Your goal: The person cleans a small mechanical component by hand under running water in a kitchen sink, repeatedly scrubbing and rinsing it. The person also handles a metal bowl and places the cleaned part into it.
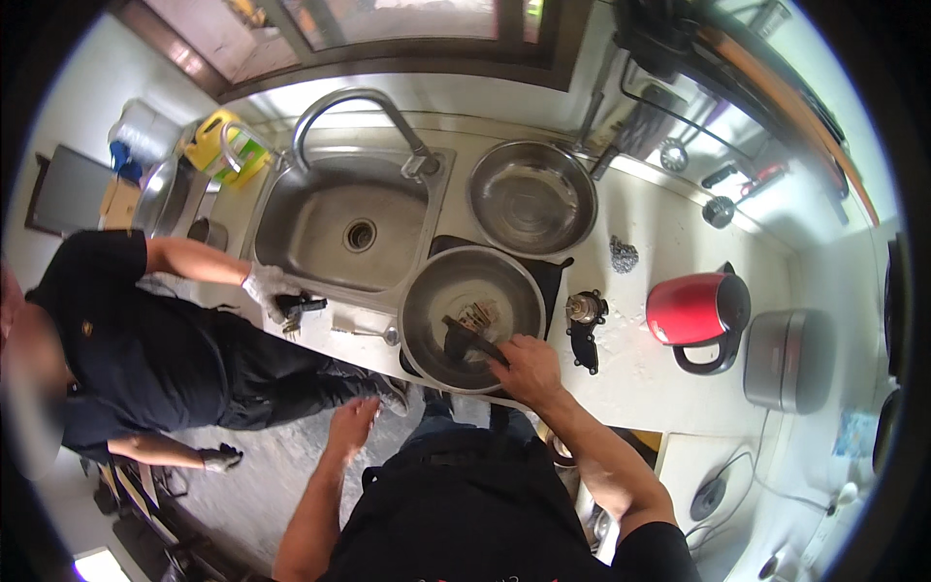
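My right hand (529, 371) is closed round the handle of a dark, flat tool (473, 339), possibly a spatula. Its far end reaches into a wide steel pan (417, 315). Pale, whitish residue lies in the pan, and a small brownish thing (475, 315) sits by the tool; its kind is unclear. My left hand (356, 425) hangs in front of the counter edge, fingers curled in, with nothing visible in them. Right of the pan lies a black and metal mechanical part (585, 330).
A co-worker's gloved hand (269, 288) grips a black part at the left. Behind are a sink (339, 218) with a curved faucet (364, 94) and a second steel pan (531, 194). A steel scrubber (624, 255), red kettle (693, 306) and grey appliance (790, 359) stand rightward.
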